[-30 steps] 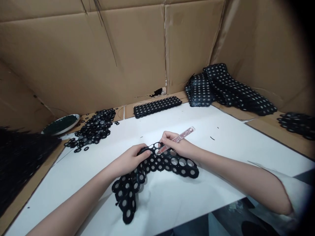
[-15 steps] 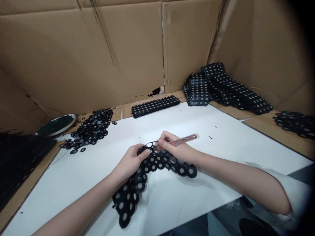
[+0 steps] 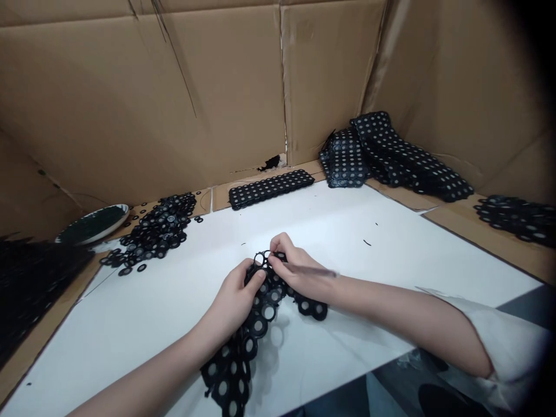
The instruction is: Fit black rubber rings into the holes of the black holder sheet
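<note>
My left hand (image 3: 240,295) is closed on a strip of linked black rings (image 3: 259,327), its thumb pressing on the rings near the upper end. The strip bends and hangs down toward me, and a part of it passes beneath my right hand (image 3: 297,269). The right fingers pinch at the strip's top edge, close to the left fingertips. Across the right palm lies a thin, flat tool (image 3: 310,270), blurred now; its working tip is hidden by the fingers. Open rings (image 3: 259,259) show between the two hands.
Loose black rings (image 3: 158,226) are heaped at the back left, beside a shallow dish (image 3: 93,225) of dark stuff. A flat ring panel (image 3: 271,188) lies at the back. Folded ring pieces (image 3: 391,150) rest at the right. Cardboard walls (image 3: 217,87) enclose the white board (image 3: 347,231).
My right hand has turned and shifted a little left, so the tool now shows edge-on. The strip's right part has drawn in beneath it. The view has moved slightly.
</note>
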A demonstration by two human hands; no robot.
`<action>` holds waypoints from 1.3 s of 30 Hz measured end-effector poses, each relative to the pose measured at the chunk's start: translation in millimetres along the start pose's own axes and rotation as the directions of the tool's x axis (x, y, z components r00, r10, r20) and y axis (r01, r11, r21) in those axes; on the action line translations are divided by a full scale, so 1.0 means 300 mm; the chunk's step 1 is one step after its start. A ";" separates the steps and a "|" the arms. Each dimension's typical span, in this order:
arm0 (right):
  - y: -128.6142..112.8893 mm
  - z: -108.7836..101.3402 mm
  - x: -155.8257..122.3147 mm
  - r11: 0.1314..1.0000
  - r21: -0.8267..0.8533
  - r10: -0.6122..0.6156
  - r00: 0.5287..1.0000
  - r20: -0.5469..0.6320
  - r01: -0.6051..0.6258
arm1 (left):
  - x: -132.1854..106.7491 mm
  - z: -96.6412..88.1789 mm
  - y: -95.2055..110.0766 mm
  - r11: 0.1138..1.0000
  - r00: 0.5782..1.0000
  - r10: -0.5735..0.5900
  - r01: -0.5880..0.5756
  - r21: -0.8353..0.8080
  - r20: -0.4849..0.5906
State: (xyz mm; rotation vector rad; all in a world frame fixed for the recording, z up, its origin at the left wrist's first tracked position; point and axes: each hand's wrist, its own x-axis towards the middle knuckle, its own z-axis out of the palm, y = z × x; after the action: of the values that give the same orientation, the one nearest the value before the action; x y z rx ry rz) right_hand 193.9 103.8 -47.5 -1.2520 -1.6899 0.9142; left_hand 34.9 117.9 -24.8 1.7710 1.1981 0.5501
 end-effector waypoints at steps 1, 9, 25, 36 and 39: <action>0.000 -0.010 0.002 0.997 0.057 0.052 0.999 0.006 -0.052 | 0.006 -0.003 -0.005 0.999 0.999 0.025 -0.024 0.031 -0.024; -0.011 -0.045 -0.013 0.959 0.177 0.195 0.971 0.141 -0.219 | 0.030 -0.007 -0.026 0.995 0.997 0.057 -0.060 -0.074 -0.046; -0.024 -0.102 0.016 0.934 0.169 0.281 0.940 0.196 -0.314 | 0.028 -0.031 -0.005 0.995 0.987 -0.042 0.055 -0.084 0.153; -0.046 -0.164 -0.013 0.992 -0.122 0.058 0.990 0.130 -0.042 | 0.034 -0.029 -0.005 0.982 0.983 -0.120 0.139 -0.131 0.140; -0.050 -0.164 -0.001 0.995 -0.090 0.044 0.990 0.137 -0.032 | 0.031 -0.030 -0.005 0.978 0.982 -0.118 0.141 -0.155 0.151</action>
State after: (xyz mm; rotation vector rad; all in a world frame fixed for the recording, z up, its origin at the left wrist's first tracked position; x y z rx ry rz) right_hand 233.3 103.7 -14.6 -1.3079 -1.8377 0.9791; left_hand 31.4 130.2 -22.7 1.5531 1.1280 0.4273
